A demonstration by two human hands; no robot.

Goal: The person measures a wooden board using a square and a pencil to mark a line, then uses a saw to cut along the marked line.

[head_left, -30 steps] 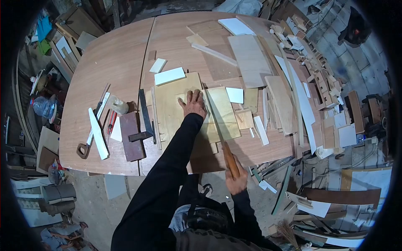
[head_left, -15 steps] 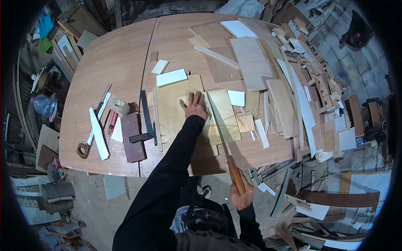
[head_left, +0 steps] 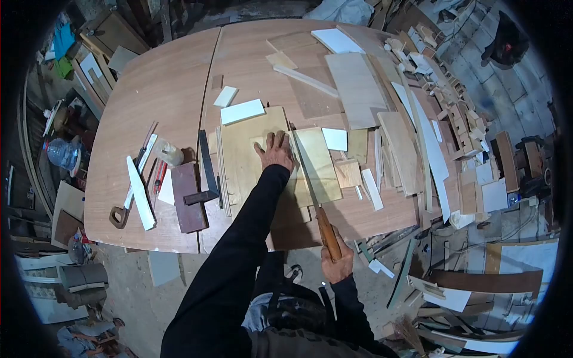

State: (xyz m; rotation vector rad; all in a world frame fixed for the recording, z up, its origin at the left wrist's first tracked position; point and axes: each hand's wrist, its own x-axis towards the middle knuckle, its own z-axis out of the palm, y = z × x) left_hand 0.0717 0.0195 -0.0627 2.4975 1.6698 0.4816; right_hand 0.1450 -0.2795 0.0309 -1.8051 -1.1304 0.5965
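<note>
My left hand (head_left: 276, 152) lies flat with its fingers spread on a thin light-coloured board (head_left: 245, 134). In my right hand (head_left: 337, 261) is the wooden handle of a handsaw (head_left: 328, 234), with the fingers wrapped round it. The narrow blade runs up and away across the boards, just right of my left hand. Under and beside the blade is a pale yellowish panel (head_left: 322, 161). The blade's contact with the wood is too fine to make out.
On the table (head_left: 149, 89) a try square (head_left: 207, 164), a dark red block (head_left: 188, 209), a jar (head_left: 172, 153) and a second saw (head_left: 118, 216) lie to the left. White offcuts (head_left: 243, 111) sit beyond the board. Several long strips and panels (head_left: 358, 89) cover the right side.
My right hand and the saw have moved forward, away from my body, and slightly left. My left hand stays pressed on the board.
</note>
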